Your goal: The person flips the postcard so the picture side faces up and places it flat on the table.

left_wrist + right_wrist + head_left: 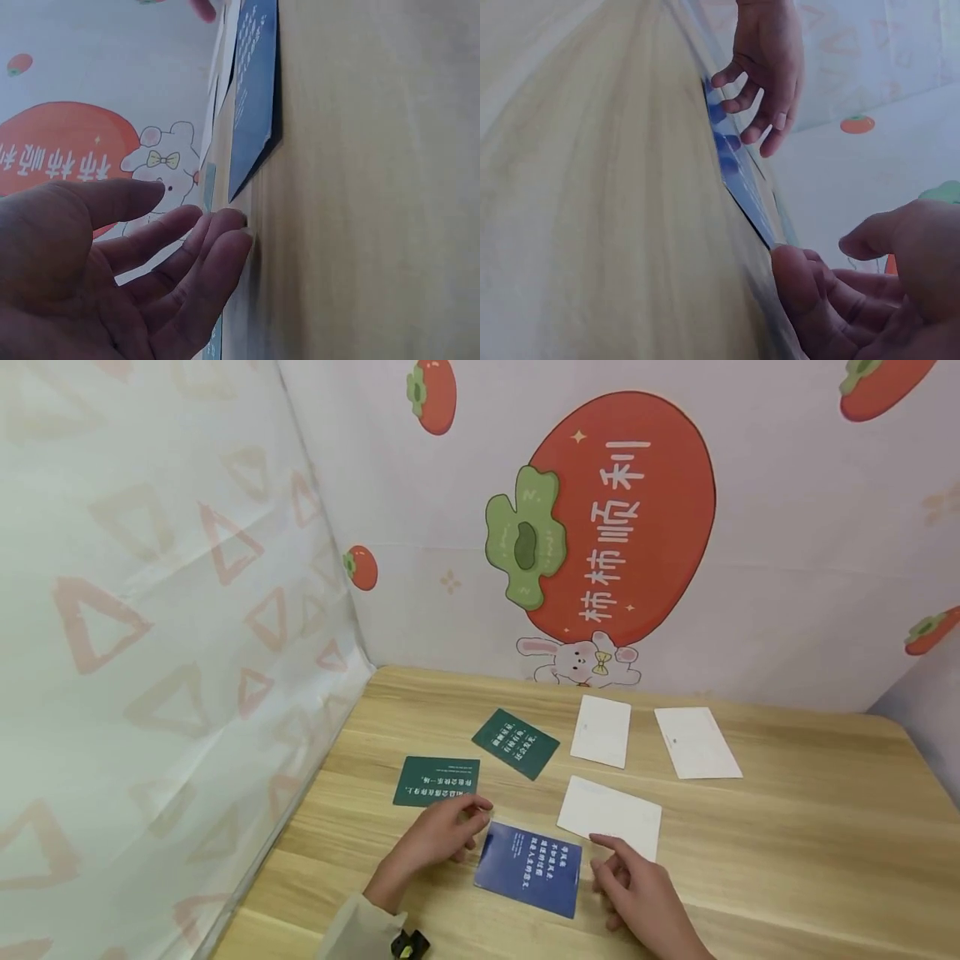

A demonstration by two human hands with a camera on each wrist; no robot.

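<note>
A blue card (528,870) with white printed characters lies on the wooden table between the two hands. To its left is my left hand (446,831), fingers loosely bent and thumb apart from them in the left wrist view, with nothing held. That hand partly covers the lower edge of a green card (435,774). My right hand (637,893) is at the blue card's right edge, its fingers also relaxed. In the right wrist view a fingertip (791,266) meets the card's corner; whether it touches cannot be told. Behind that hand lies a white card (615,814), slightly overlapped by its index finger.
Another green card (516,743) lies farther back. Two more white cards (602,731) (697,743) lie near the table's back edge. A printed cloth wall (787,627) rises behind the table (810,843), and a second cloth (172,710) hangs along its left side.
</note>
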